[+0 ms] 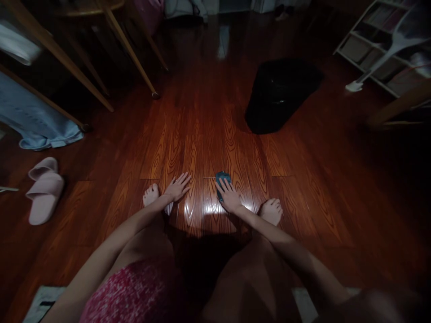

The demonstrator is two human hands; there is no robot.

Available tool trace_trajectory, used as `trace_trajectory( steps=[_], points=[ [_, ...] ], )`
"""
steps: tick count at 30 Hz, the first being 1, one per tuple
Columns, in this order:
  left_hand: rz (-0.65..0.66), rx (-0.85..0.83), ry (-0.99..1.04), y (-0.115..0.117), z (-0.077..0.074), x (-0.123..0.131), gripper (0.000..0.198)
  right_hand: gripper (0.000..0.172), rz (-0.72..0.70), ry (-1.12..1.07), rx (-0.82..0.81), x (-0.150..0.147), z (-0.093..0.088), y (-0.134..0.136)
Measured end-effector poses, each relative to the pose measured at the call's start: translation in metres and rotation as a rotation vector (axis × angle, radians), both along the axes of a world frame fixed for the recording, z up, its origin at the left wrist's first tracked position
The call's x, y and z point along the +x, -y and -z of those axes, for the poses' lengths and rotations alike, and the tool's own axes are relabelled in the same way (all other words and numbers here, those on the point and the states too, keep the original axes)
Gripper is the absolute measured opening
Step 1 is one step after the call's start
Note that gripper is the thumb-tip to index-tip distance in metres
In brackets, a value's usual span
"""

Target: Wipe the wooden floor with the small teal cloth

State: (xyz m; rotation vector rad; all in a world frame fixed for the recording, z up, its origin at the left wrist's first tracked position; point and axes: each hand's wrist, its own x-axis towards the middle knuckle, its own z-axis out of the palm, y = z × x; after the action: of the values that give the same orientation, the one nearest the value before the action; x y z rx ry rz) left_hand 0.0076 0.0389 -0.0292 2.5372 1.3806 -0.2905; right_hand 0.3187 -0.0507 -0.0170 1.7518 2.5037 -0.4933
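Observation:
My right hand [229, 197] rests palm down, fingers spread, on a small dark teal object [222, 174] lying on the wooden floor. It looks like a folded cloth or pouch, but the hand covers much of it and its kind is unclear. A thin pale line [209, 177] runs on the floor just left of it. With fingers stretched out, my left hand [175, 189] is low over the floor beside my left foot [151, 194]. Partly hidden below its wrist is a small pale object [169, 208] that I cannot make out.
A black bin [279, 96] stands ahead to the right. Pink slippers [46, 195] lie at the left, near light blue fabric [43, 116] and wooden furniture legs [131, 51]. A white shelf rack [357, 56] is at the far right. My right foot [271, 211] flanks the right arm.

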Motion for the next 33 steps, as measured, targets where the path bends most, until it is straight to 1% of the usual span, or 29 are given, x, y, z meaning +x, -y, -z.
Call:
trace_trajectory(
  steps=[2,6,8,11,15,18,22,24,26,28,31,33],
  points=[
    [0.003,-0.001,0.001,0.0,0.001,-0.001,0.065,0.082,-0.005,0.002,-0.04,-0.002,0.0,0.006],
    [0.003,0.0,0.003,0.0,0.001,-0.001,0.065,0.091,-0.147,-0.032,-0.139,-0.008,0.002,0.019],
    [0.004,0.003,0.008,0.0,0.001,-0.001,0.065,0.088,-0.161,-0.05,-0.134,-0.009,0.002,0.019],
    [-0.002,-0.004,0.002,0.0,-0.001,0.0,0.065,0.082,-0.126,-0.053,-0.065,-0.006,-0.002,0.007],
    [-0.008,-0.019,-0.008,0.0,-0.002,0.001,0.067,0.087,-0.03,-0.007,-0.021,0.001,-0.006,-0.008],
    [-0.004,-0.013,-0.002,0.001,-0.002,0.002,0.065,0.083,0.018,0.0,-0.039,-0.003,-0.002,-0.001],
    [-0.012,-0.007,-0.005,0.002,-0.001,0.001,0.065,0.076,-0.06,-0.042,-0.148,-0.016,0.005,0.02],
    [-0.011,-0.008,-0.007,0.001,-0.001,0.001,0.065,0.075,-0.086,-0.046,-0.179,-0.021,0.004,0.022],
    [-0.011,-0.01,-0.012,0.001,-0.002,0.0,0.065,0.074,-0.084,-0.039,-0.154,-0.02,0.002,0.015],
    [-0.008,-0.009,-0.013,0.0,-0.001,0.0,0.066,0.077,-0.058,-0.017,-0.102,-0.015,-0.002,0.002],
    [-0.002,-0.002,-0.007,0.0,0.0,0.0,0.065,0.085,0.038,0.027,-0.068,-0.006,-0.004,-0.014],
    [-0.003,0.001,-0.004,0.0,0.001,-0.001,0.065,0.086,0.09,0.039,-0.08,-0.005,-0.002,-0.015]
  ],
)
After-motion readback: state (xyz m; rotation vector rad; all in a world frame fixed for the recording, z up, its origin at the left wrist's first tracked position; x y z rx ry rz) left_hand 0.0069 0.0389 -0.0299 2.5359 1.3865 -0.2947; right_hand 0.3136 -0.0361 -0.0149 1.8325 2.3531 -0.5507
